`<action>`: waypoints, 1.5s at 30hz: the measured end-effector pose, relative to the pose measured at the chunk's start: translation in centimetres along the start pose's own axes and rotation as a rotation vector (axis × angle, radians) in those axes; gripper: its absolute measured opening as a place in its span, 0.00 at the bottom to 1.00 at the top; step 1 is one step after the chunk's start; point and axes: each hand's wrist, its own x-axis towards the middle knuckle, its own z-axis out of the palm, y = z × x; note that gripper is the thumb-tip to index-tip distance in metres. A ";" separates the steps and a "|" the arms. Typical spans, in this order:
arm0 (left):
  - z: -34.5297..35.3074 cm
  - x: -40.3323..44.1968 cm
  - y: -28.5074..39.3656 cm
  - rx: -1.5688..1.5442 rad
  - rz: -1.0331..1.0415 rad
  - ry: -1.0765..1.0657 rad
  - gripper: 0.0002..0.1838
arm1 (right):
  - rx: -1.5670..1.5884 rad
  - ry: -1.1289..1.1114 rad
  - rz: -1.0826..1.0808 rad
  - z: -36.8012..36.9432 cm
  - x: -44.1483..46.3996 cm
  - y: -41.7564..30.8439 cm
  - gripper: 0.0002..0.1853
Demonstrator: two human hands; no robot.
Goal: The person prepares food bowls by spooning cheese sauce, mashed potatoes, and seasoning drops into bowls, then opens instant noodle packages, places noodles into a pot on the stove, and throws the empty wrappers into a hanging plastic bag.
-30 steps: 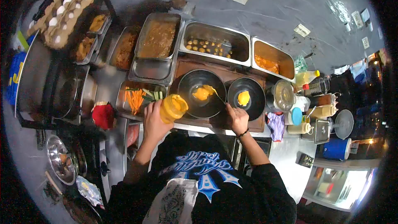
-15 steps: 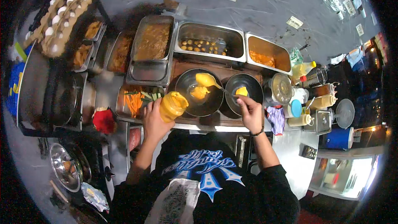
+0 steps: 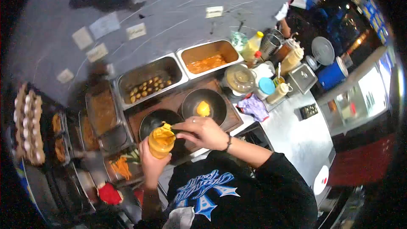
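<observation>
My left hand (image 3: 153, 164) is wrapped round a jar of yellow spread (image 3: 161, 142), tilted with its mouth up. Over the jar's mouth, my right hand (image 3: 202, 133) pinches a spoon, whose handle is mostly hidden by the fingers and whose bowl is down in the jar. Behind the jar lies a dark bowl (image 3: 149, 123), partly covered by my hands. To its right, a second dark bowl (image 3: 215, 101) holds a yellow dollop (image 3: 203, 109).
Beyond the bowls stand metal trays with small round pieces (image 3: 149, 88) and orange food (image 3: 207, 63). Carrot sticks (image 3: 121, 168) lie at the left, near an egg carton (image 3: 29, 129). Sauce bottles (image 3: 291, 59) crowd the right. Another person's hand (image 3: 285, 27) shows at the upper right.
The view has turned, so the counter appears tilted. My right hand has moved left from the right bowl to the jar, and the spoon has gone into the jar.
</observation>
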 end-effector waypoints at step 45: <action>18.5 -1.4 10.4 -0.456 -0.607 0.267 0.33 | -0.434 0.390 0.741 -21.1 0.5 44.7 0.63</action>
